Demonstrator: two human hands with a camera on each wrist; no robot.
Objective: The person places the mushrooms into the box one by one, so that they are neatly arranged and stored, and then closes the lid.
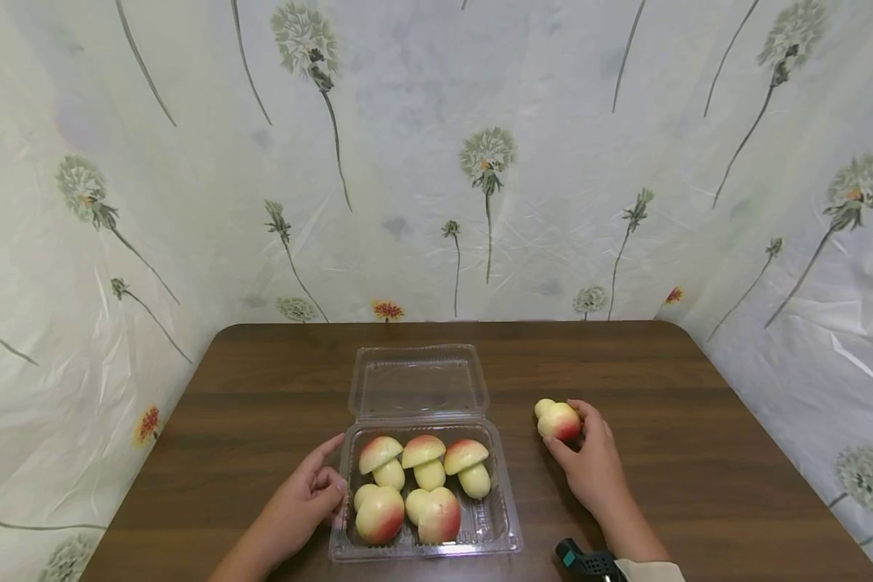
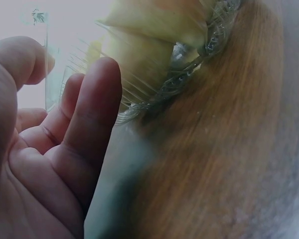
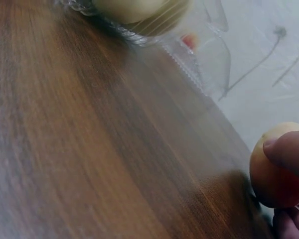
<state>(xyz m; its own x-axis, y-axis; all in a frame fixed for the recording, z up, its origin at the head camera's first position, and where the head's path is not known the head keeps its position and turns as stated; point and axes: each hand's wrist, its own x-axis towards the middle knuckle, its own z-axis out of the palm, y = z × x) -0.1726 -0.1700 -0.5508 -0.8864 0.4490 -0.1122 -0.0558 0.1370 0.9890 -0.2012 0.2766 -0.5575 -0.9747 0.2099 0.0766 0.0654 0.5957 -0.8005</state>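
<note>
A clear plastic clamshell box (image 1: 509, 517) lies on the table with its lid (image 1: 418, 384) folded back. Inside are several yellow mushroom-shaped pieces with reddish caps, among them an upper-left mushroom (image 1: 382, 462) and a lower-right mushroom (image 1: 438, 517). My left hand (image 1: 301, 501) rests at the box's left side, loosely bent fingers against its wall; the left wrist view shows these fingers (image 2: 92, 107) beside the ribbed plastic. To the right of the box, my right hand (image 1: 592, 465) pinches another mushroom (image 1: 558, 422) between thumb and fingers. Its red side faces the palm.
The brown wooden table (image 1: 276, 388) runs back to a pale curtain (image 1: 407, 162) printed with dandelions, which also hangs along both sides. A dark band with a small device (image 1: 585, 559) is on the right wrist, near a light sleeve (image 1: 651, 571).
</note>
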